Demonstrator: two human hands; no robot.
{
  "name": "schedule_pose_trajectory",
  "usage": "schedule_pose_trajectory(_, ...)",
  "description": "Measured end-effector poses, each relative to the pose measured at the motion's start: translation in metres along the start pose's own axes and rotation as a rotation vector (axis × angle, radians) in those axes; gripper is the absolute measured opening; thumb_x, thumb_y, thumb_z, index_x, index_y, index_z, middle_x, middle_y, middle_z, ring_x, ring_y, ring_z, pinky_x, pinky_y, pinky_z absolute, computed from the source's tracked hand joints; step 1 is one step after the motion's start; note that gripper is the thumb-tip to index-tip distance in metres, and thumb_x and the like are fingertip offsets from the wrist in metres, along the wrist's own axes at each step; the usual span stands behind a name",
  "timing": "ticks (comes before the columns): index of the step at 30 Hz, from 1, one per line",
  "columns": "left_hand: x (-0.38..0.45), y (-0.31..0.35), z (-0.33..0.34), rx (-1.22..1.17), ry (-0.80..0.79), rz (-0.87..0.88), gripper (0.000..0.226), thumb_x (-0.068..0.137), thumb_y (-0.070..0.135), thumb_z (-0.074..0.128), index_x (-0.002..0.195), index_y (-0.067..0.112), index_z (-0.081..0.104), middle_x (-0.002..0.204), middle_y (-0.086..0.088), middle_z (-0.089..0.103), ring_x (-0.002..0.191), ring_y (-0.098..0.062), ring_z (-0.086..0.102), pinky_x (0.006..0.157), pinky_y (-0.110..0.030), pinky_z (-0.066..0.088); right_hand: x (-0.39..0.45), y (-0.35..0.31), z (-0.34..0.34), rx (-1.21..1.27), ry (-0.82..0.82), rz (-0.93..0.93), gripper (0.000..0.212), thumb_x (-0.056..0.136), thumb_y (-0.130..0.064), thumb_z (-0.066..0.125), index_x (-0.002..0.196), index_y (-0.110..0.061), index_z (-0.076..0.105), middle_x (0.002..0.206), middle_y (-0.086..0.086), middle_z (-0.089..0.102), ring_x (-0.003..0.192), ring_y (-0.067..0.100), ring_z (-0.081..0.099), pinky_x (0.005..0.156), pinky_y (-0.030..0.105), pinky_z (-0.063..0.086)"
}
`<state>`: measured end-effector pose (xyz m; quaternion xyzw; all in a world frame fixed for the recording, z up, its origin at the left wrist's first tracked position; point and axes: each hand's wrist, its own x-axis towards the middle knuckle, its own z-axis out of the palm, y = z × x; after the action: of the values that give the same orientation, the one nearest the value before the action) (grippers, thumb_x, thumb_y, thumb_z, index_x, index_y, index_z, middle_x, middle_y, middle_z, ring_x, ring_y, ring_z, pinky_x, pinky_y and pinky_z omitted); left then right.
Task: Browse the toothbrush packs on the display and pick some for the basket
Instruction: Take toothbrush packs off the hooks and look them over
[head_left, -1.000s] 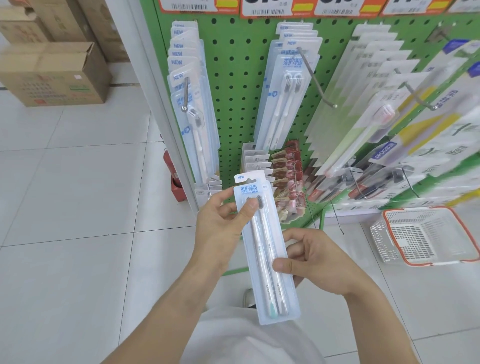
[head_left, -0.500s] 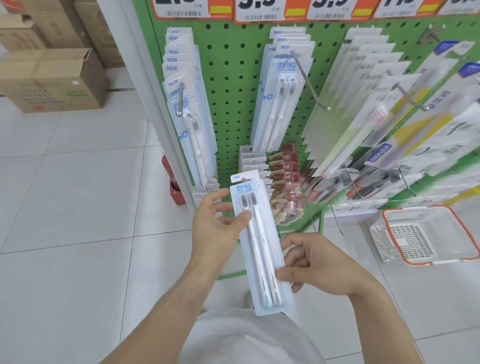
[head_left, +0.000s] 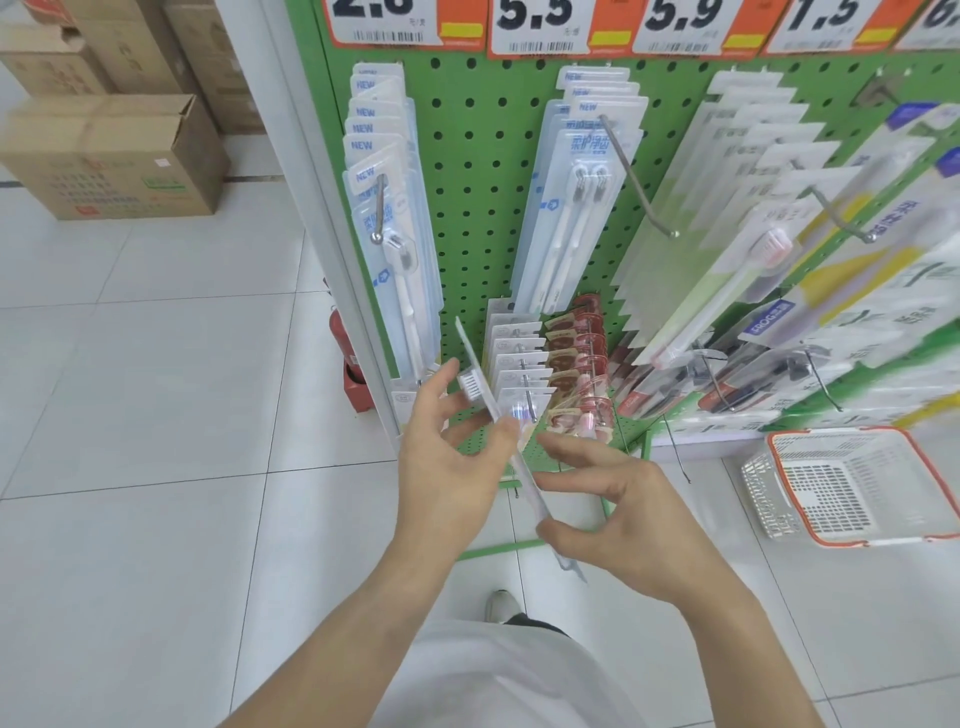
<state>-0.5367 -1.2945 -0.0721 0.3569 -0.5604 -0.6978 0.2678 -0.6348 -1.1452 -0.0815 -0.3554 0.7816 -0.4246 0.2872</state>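
Clear plastic and white card: the toothbrush pack is between my hands in front of the green pegboard display, held in the air well above the floor tiles. It stands edge-on to my view, so I see only its thin side and the bristle heads near its upper end. Its long axis runs from upper left, near the display's lower hooks, down to lower right toward my body.

My left hand pinches the pack's upper half, thumb on the near face and fingers spread behind. My right hand takes the lower end, thumb under the edge and forefinger along the far side, the other fingers loosely extended. Both hands are closed on the pack.

The basket, white mesh with an orange rim, sits on the floor by the display's right foot, well apart from the pack, to my right and lower. My right hand is the nearer one to it. I judge the coming move to be a carry rightward and down, with the long axis kept clear of the rim.

Against the frame half a second ago: the pack faced me flat, both brushes readable; it is now rotated about its long axis to edge-on. The basket has not moved.
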Motion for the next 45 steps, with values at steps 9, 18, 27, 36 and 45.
schedule_pose_trajectory(9,0.004,0.001,-0.001,-0.035,-0.026,0.03,0.038,0.098,-0.003,0.055,0.118,0.029,0.064,0.115,0.007,0.073,0.106,-0.019,0.071,0.082,-0.04,0.061,0.002,-0.009,0.002,0.259,-0.015,0.052,0.074,0.067,-0.007,0.094,0.118,-0.051,0.065,0.12,-0.013,0.066,0.077,0.006,0.067,0.067,0.025,0.056)
schedule_pose_trajectory(18,0.004,0.004,-0.005,0.052,0.05,0.025,0.029,0.086,0.01,0.078,0.106,0.026,0.064,0.1,0.006,0.076,0.073,-0.013,0.074,0.062,-0.026,0.059,0.004,-0.005,-0.001,0.216,-0.061,0.029,0.096,0.07,0.001,0.089,0.137,-0.056,0.049,0.11,-0.01,0.069,0.073,0.017,0.063,0.063,0.047,0.061)
schedule_pose_trajectory(27,0.005,0.002,-0.005,0.099,0.108,0.048,0.024,0.082,0.025,0.082,0.095,0.019,0.063,0.089,0.007,0.077,0.081,-0.01,0.074,0.064,-0.017,0.054,0.001,-0.004,-0.01,0.139,-0.188,0.044,0.081,0.076,-0.004,0.087,0.126,-0.06,0.057,0.095,-0.012,0.073,0.073,0.011,0.059,0.063,0.036,0.056)
schedule_pose_trajectory(36,0.003,-0.005,-0.006,0.083,0.058,0.033,0.01,0.094,0.024,0.067,0.093,0.014,0.066,0.081,-0.002,0.078,0.071,-0.014,0.074,0.057,-0.024,0.054,-0.003,0.005,-0.01,0.271,-0.163,0.078,0.038,0.089,-0.01,0.077,0.114,-0.038,0.074,0.086,0.001,0.075,0.067,0.019,0.059,0.055,0.037,0.057)
schedule_pose_trajectory(45,0.0,-0.012,-0.006,0.044,-0.13,-0.024,0.019,0.092,0.003,0.07,0.109,0.009,0.066,0.099,0.001,0.079,0.088,-0.018,0.076,0.073,-0.027,0.06,-0.006,0.009,-0.007,0.361,-0.16,0.164,0.015,0.094,-0.014,0.07,0.108,-0.018,0.072,0.087,0.013,0.076,0.072,0.034,0.072,0.058,0.037,0.059)
